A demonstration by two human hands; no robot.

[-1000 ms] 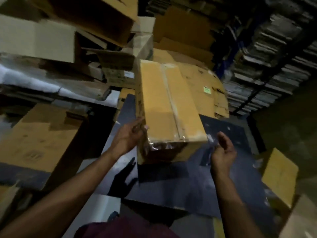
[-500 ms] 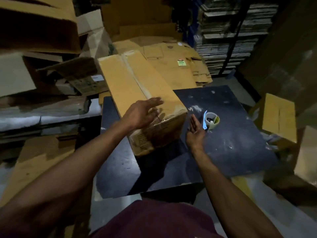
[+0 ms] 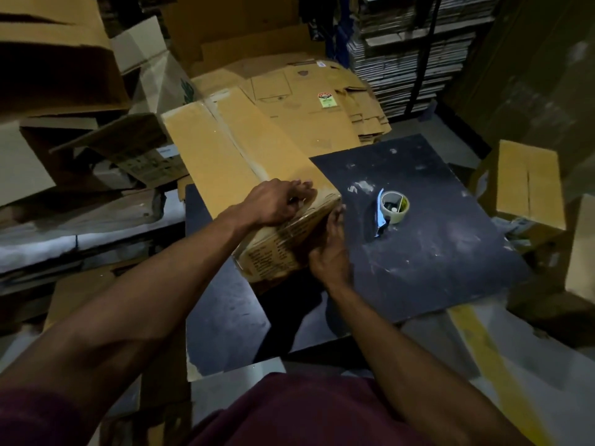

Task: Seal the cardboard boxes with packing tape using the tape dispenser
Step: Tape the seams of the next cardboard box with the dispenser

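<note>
Cardboard box point(image 3: 238, 162) lies on the dark table point(image 3: 434, 252), its near end under both hands: left hand point(image 3: 277, 204) presses flat on top, fingers together; right hand point(image 3: 330, 252) lies against the end face. Tape dispenser point(image 3: 391, 207) sits just right

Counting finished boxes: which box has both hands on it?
The long taped box lying on the dark table, under left hand and right hand; the others sit untouched.

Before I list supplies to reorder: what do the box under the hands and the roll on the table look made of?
Box: brown corrugated cardboard, matte, with a glossy clear tape strip along its seam. Tape roll: shiny translucent plastic film, probably on a card core; its blue dispenser blade looks plastic.
</note>
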